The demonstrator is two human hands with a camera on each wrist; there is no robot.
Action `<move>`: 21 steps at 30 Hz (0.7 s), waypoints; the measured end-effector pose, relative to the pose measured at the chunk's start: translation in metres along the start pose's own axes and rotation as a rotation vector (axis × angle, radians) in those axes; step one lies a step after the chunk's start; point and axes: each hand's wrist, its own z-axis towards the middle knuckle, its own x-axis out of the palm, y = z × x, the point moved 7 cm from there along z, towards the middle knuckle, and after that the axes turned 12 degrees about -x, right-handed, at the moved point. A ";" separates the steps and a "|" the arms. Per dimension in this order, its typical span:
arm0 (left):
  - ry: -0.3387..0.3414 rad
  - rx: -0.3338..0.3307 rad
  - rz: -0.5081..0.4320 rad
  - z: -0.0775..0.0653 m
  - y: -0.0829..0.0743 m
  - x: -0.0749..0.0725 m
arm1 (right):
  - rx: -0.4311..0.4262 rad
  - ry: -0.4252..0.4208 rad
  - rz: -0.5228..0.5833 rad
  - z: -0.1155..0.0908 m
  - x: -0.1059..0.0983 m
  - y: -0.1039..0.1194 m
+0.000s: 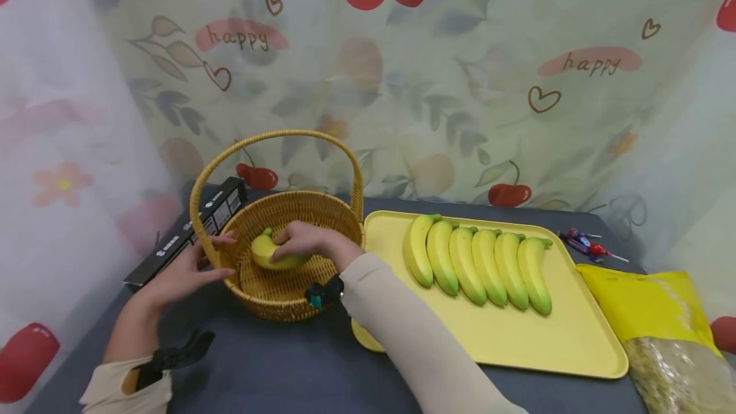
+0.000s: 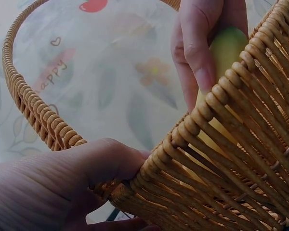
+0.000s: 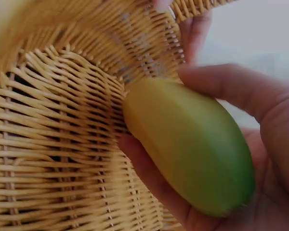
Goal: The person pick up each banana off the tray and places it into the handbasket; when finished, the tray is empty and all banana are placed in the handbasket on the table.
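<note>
Inside the round wicker basket [image 1: 299, 200], my right hand [image 1: 305, 241] grips a yellow banana [image 1: 263, 251] with a green tip. The right wrist view shows the banana [image 3: 183, 139] between thumb and fingers, beside the woven wall [image 3: 62, 144]. My left hand [image 1: 178, 273] holds the basket's left side where the tall handle [image 1: 276, 135] joins the rim. From the left wrist, the thumb [image 2: 106, 159] lies at the rim [image 2: 197, 118], with other fingers partly hidden below. A row of several bananas [image 1: 471, 267] lies on the yellow tray [image 1: 402, 331] to the right.
Behind the basket's left side lies a long black box [image 1: 190, 235]. Wrapped lollipops [image 1: 586, 245] sit past the tray's far right corner, and a yellow-topped bag [image 1: 661, 312] stands at its right edge. A printed curtain [image 1: 402, 114] hangs behind the dark table [image 1: 259, 363].
</note>
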 end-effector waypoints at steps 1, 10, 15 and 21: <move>0.000 -0.002 -0.003 0.000 0.001 -0.001 | 0.000 0.018 0.007 0.002 0.001 0.000; -0.007 0.022 0.009 -0.001 0.000 -0.001 | 0.057 0.125 0.177 0.013 0.016 0.004; -0.005 0.021 0.000 -0.002 -0.002 0.001 | 0.100 0.189 0.286 0.014 0.030 0.006; -0.002 0.000 -0.010 -0.004 -0.001 -0.001 | 0.073 0.235 0.312 0.017 0.035 0.006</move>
